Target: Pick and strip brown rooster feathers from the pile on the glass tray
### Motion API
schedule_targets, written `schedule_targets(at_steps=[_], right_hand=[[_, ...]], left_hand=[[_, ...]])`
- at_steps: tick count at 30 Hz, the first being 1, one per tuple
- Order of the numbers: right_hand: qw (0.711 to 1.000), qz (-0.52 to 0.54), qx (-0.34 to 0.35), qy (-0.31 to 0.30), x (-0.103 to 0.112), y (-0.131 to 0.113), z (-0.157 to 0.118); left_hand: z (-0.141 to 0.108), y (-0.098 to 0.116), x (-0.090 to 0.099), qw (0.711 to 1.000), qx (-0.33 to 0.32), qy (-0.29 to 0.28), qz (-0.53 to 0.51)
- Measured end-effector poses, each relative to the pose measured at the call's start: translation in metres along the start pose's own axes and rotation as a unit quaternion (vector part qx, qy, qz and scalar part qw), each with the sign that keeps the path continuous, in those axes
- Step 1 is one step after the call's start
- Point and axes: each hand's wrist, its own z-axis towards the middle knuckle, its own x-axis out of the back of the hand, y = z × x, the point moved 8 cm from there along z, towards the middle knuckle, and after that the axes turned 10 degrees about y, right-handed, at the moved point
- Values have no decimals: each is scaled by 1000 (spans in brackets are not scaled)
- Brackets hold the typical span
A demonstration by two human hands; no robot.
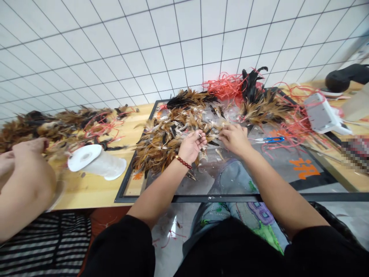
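My left hand point(193, 145), a dark red bead bracelet on its wrist, is turned palm up with the fingers curled. Its thumb and fingertips pinch together at a tiny thing too small to name. Just to the right, my right hand point(235, 138) is palm down with bent fingers closed at pale feather tips; what they grip is hidden. Brown and black feathers point(161, 150) lie in a thick heap beside and behind my left hand. Blue-handled thread snips point(270, 139) rest on the black-framed glass panel point(184, 188), right of my right hand.
Red plastic string point(225, 87) lies tangled at the back, near black feathers point(253, 82). A white plastic stand point(323, 111) sits at the right. Leftward are a white spool point(115, 169), more feathers point(54, 123) and another person's arm point(29, 177). A tiled wall point(161, 50) rises behind.
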Motion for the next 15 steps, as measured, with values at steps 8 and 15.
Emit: schedule_targets(at_steps=[8, 15], right_hand=[[982, 99, 163, -6, 24, -26, 2], [978, -12, 206, 22, 20, -40, -5]], left_hand=[[-1, -4, 3, 993, -16, 31, 111], [-9, -17, -4, 971, 22, -20, 238]])
